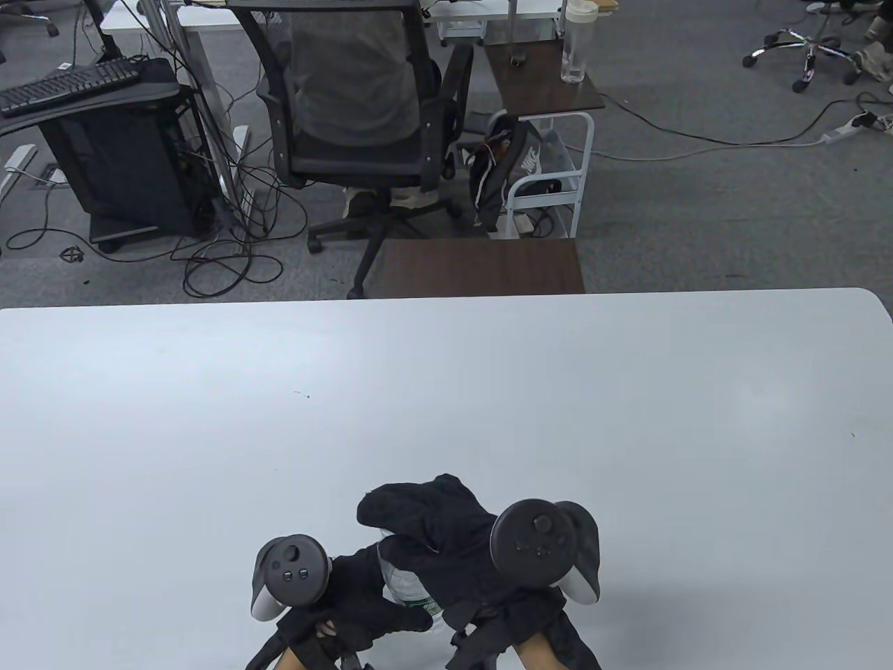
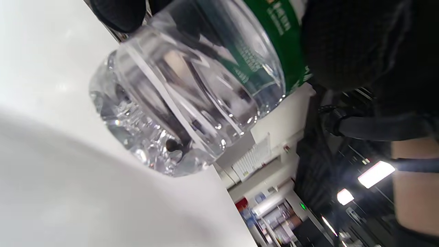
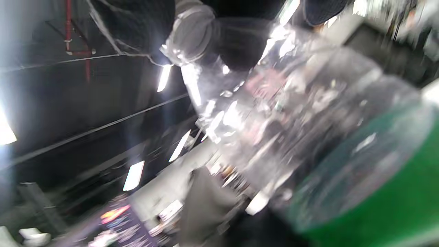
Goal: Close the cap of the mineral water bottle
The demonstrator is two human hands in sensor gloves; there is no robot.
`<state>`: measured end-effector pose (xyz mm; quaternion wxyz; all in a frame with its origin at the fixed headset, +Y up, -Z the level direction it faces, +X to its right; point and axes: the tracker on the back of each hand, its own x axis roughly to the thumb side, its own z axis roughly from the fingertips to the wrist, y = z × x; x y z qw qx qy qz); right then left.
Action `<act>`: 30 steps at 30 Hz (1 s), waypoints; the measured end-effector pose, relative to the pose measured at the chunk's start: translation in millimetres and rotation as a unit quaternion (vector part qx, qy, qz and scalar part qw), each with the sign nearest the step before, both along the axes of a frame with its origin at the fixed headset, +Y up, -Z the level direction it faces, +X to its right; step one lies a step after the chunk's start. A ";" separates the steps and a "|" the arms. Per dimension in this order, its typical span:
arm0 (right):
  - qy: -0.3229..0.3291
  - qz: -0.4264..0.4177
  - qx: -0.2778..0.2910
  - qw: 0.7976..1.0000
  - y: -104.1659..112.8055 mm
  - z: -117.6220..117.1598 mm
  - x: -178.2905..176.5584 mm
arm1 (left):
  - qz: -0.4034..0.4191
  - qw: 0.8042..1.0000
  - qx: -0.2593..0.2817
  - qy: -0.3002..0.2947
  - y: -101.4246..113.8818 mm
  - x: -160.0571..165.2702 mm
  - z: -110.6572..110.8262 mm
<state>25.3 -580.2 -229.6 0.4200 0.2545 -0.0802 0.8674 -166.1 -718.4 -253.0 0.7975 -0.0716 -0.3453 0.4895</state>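
A clear mineral water bottle with a green label stands near the front edge of the white table. My left hand grips its body around the label; the left wrist view shows the bottle's base on the table and my gloved fingers on the label. My right hand covers the bottle's top. In the right wrist view, my gloved fingers pinch the white cap at the bottle's neck; this view is blurred.
The white table stretches far ahead and to both sides of the hands. Beyond its far edge are a small brown side table, an office chair and a cart with another bottle.
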 end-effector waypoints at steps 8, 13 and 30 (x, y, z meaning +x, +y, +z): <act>-0.168 0.022 0.108 0.980 -12.6 10.7 -9.6 | -0.027 0.992 0.004 0.125 -2.0 12.3 10.4; -0.182 0.033 0.124 0.975 -19.5 10.3 -6.7 | -0.045 0.986 0.021 0.159 -3.0 3.7 4.1; -0.269 0.171 0.098 0.943 -101.8 -27.0 101.3 | -0.060 0.977 -0.033 0.200 -12.2 10.6 -28.2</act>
